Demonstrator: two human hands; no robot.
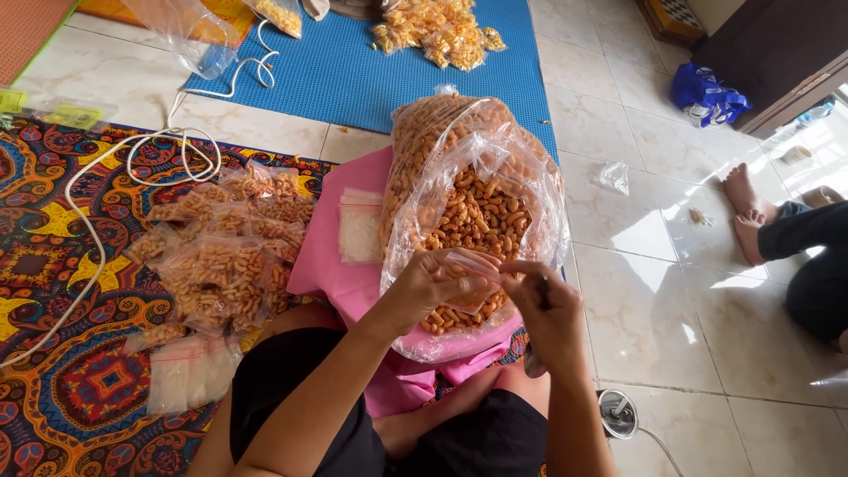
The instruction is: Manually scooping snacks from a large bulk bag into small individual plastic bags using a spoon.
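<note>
Starting at the left, a white cord (pixel 106 221) loops across the patterned rug (pixel 62 291), and beside it sits a heap of filled snack packets (pixel 221 256) with a stack of empty clear bags (pixel 190 371) just below. Moving in, a pink cloth (pixel 331 265) carries another small stack of clear pouches (pixel 360 225). Now the centre: the left hand (pixel 428 287) is pinched shut on a small clear pouch (pixel 473 263), and the right hand (pixel 548 309) grips the same pouch's other edge, fingers closed on it. They hold it right at the mouth of the big clear bag (pixel 477 203), which stands open and full of orange curled snacks. Behind it, a blue mat (pixel 353 71) holds more packets. Far right, another person's bare feet (pixel 746 216) rest on the tiled floor (pixel 671 300), well apart.
</note>
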